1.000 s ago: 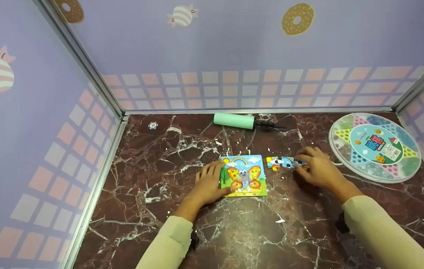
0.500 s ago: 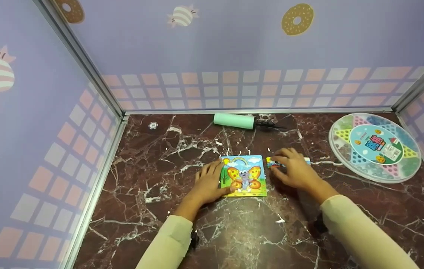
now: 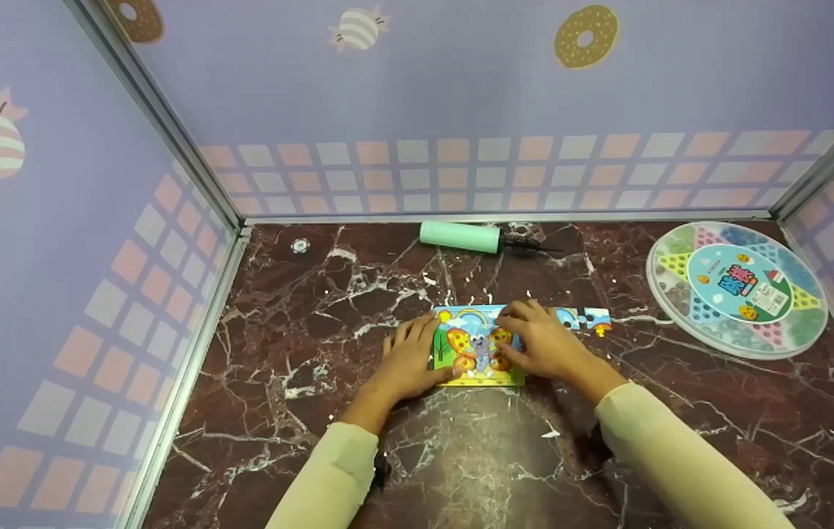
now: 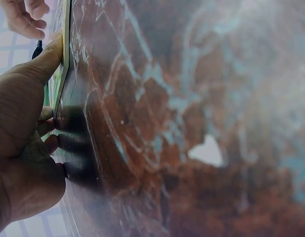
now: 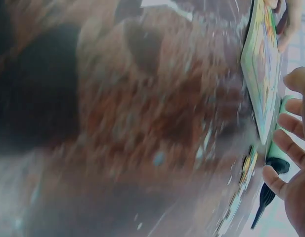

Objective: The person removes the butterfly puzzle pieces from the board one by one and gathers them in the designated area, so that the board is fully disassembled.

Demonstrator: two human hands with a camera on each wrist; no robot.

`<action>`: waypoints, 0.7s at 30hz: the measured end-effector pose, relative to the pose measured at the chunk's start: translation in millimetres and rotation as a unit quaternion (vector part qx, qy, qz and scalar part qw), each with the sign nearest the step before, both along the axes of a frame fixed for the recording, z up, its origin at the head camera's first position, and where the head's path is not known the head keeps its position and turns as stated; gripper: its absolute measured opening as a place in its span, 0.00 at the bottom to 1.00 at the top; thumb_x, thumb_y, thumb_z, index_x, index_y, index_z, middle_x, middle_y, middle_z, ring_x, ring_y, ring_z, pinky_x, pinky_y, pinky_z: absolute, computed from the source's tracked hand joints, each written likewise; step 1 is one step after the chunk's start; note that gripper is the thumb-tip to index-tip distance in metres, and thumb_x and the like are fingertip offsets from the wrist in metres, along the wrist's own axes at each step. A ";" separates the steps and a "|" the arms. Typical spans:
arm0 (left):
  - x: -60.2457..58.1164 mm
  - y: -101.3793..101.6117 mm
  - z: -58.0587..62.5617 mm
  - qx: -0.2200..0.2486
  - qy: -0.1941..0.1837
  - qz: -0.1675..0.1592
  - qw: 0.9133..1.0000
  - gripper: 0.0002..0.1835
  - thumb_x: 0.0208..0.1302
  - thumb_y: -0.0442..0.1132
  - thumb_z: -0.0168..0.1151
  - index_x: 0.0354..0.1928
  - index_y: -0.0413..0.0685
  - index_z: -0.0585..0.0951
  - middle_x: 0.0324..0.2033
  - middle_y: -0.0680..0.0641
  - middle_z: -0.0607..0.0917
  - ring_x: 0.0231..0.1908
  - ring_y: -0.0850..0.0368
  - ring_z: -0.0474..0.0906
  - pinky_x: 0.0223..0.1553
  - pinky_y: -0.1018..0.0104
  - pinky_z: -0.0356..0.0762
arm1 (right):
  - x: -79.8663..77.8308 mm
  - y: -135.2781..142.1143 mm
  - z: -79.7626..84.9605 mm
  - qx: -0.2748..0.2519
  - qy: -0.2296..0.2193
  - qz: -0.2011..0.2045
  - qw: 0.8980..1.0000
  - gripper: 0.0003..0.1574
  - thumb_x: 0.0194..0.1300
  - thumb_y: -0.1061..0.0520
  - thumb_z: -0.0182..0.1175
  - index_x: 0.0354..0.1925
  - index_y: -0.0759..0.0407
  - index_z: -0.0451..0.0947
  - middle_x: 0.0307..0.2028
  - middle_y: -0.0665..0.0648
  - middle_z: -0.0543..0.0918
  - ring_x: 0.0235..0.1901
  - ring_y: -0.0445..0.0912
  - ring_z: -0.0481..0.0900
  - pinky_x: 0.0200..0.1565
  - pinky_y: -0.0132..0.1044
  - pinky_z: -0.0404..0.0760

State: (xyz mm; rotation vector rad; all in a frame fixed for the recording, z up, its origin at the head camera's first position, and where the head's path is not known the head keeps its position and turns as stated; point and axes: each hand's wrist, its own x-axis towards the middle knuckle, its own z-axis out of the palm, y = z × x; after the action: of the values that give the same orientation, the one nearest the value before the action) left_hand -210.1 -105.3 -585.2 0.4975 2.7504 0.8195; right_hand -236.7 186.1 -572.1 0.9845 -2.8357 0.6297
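A square butterfly jigsaw puzzle [image 3: 472, 321] lies flat on the marble-patterned table. My left hand [image 3: 405, 364] rests on its left side, the fingers along the left edge and the thumb on the near edge, as the left wrist view shows at the puzzle board's rim [image 4: 67, 39]. Over the puzzle's right side hovers my right hand [image 3: 552, 349], covering part of the picture. In the right wrist view, its fingers [image 5: 290, 145] are loosely bent, apart from the board, with nothing between them. Beside it on the right, a row of loose puzzle pieces [image 3: 594, 317] lies partly hidden.
Behind the puzzle lies a mint-green cylinder [image 3: 459, 237] with a black tapered end. A round Chinese checkers box [image 3: 740, 286] sits at the right. Far left is a small round chip [image 3: 300, 246]. Patterned walls enclose the table's back and sides.
My right hand has moved left, from the loose pieces to above the puzzle's right side, uncovering the right end of the row. The left hand has stayed in place.
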 end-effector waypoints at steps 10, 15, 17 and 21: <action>-1.5 -0.3 0.8 -0.001 0.002 -0.001 1.000 0.56 0.69 0.69 0.70 0.87 0.47 0.60 0.88 0.41 0.59 0.84 0.35 0.55 0.79 0.24 0.56 | 2.9 -30.2 1.1 0.013 -0.003 0.042 0.999 0.25 0.78 0.46 0.70 0.65 0.56 0.87 0.59 0.59 0.85 0.59 0.58 0.82 0.64 0.66 0.82; -1.9 -0.8 -1.5 -0.002 0.002 0.003 1.000 0.57 0.68 0.71 0.70 0.87 0.47 0.60 0.87 0.42 0.59 0.84 0.35 0.54 0.79 0.24 0.55 | 2.9 -45.1 0.2 0.031 -0.012 0.044 0.998 0.24 0.79 0.45 0.69 0.65 0.53 0.87 0.59 0.59 0.84 0.61 0.59 0.82 0.64 0.71 0.79; -1.5 -0.4 -2.9 -0.002 0.000 0.005 1.000 0.57 0.68 0.71 0.70 0.87 0.48 0.60 0.87 0.42 0.59 0.85 0.36 0.54 0.80 0.24 0.55 | 3.1 -49.5 -0.8 0.039 -0.020 0.043 0.998 0.24 0.79 0.44 0.68 0.66 0.52 0.87 0.59 0.58 0.84 0.60 0.58 0.82 0.62 0.71 0.79; -0.7 -0.2 -3.6 -0.007 -0.003 0.009 1.000 0.58 0.67 0.71 0.71 0.87 0.48 0.60 0.88 0.42 0.58 0.85 0.37 0.53 0.80 0.25 0.54 | 3.6 -58.3 -3.9 0.039 -0.024 0.047 0.998 0.23 0.79 0.46 0.69 0.66 0.52 0.86 0.58 0.57 0.83 0.58 0.56 0.80 0.58 0.67 0.82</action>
State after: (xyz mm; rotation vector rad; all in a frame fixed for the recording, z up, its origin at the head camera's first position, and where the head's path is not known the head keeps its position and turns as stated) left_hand -210.8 -105.5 -588.8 0.4668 2.7566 0.8046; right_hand -233.1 127.8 -576.0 1.1377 -2.8896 0.5621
